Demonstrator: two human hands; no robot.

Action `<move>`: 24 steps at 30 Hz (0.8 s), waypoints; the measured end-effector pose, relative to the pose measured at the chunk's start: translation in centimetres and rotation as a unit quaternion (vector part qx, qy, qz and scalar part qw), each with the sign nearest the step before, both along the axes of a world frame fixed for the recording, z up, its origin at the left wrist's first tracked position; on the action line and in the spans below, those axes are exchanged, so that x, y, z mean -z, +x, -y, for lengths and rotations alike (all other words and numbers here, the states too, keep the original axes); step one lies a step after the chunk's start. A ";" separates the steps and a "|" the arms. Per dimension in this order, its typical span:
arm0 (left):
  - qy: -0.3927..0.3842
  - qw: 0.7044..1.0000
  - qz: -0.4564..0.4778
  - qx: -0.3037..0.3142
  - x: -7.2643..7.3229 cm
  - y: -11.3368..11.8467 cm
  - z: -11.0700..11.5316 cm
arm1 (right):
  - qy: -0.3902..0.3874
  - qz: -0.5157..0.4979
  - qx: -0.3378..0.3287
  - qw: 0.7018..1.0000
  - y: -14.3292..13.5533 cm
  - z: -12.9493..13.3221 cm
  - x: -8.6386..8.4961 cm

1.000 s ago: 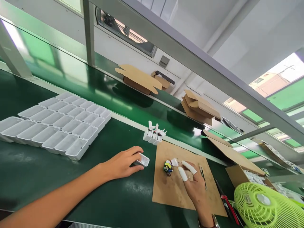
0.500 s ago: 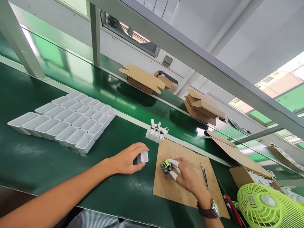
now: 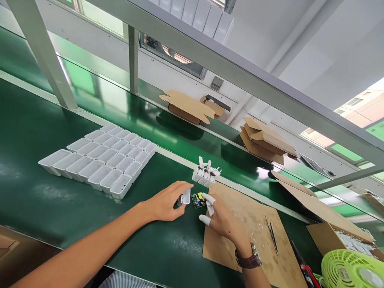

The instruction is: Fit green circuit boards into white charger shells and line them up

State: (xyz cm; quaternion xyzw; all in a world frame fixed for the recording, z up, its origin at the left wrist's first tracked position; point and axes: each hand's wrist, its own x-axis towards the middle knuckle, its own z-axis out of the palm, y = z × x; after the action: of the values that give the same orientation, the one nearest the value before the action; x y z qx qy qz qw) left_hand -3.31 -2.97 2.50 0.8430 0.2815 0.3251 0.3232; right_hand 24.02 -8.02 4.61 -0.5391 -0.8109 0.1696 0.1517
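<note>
Off the brown mat [image 3: 258, 220] goes the circuit board [image 3: 198, 201]! A second ago it lay there apart from the right hand [image 3: 223, 218]; now the capped fingers [image 3: 209, 197] have it past the mat's left edge, just beside the white case [image 3: 185, 196], which the left hand [image 3: 168, 203] has turned.

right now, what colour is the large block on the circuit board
The block is yellow, in the head view.

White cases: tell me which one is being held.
The single white case in the left hand. The block of cases to its left and the small group beyond it stand on the green bench, unheld.
</note>
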 end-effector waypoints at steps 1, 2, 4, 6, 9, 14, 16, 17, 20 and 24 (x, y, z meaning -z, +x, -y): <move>-0.005 1.000 -0.002 0.001 0.0 0.0 0.0 | 0.011 -0.005 -0.009 1.000 0.3 -0.2 0.3; -0.009 1.000 -0.002 0.002 0.0 0.0 0.0 | 0.024 -0.012 -0.017 1.000 0.7 -0.4 0.7; -0.017 1.000 0.000 0.006 0.0 0.1 0.1 | 0.039 -0.024 -0.016 0.999 1.3 -0.9 1.7; -0.029 1.000 -0.001 0.009 -0.1 0.1 0.2 | 0.035 -0.033 0.005 0.999 1.6 -1.3 2.5; -0.053 0.998 -0.016 0.004 -0.2 0.1 0.2 | 0.019 -0.055 0.029 0.998 1.6 -1.5 2.9; -0.067 0.996 -0.063 -0.011 -0.1 0.2 0.0 | -0.025 -0.120 0.036 0.992 1.1 -0.7 2.2; -0.068 0.995 -0.073 -0.014 -0.1 0.3 -0.1 | -0.030 -0.126 0.036 0.991 1.0 -0.3 2.1; -0.068 0.995 -0.078 -0.015 -0.1 0.3 -0.2 | -0.026 -0.122 0.033 0.992 0.9 -0.2 2.1; -0.073 0.993 -0.095 -0.022 -0.1 0.4 -0.2 | -0.001 -0.122 0.022 0.992 0.6 0.0 2.3; -0.077 0.991 -0.096 -0.043 0.3 0.4 -0.3 | 0.066 -0.138 0.013 0.988 0.1 -0.2 2.0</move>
State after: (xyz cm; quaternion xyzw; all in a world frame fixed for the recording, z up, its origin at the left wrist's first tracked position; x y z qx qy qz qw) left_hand -2.92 -2.70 2.24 0.8298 0.3713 0.2336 0.3449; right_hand 24.13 -7.78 2.65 -0.5101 -0.7843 0.1863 0.2999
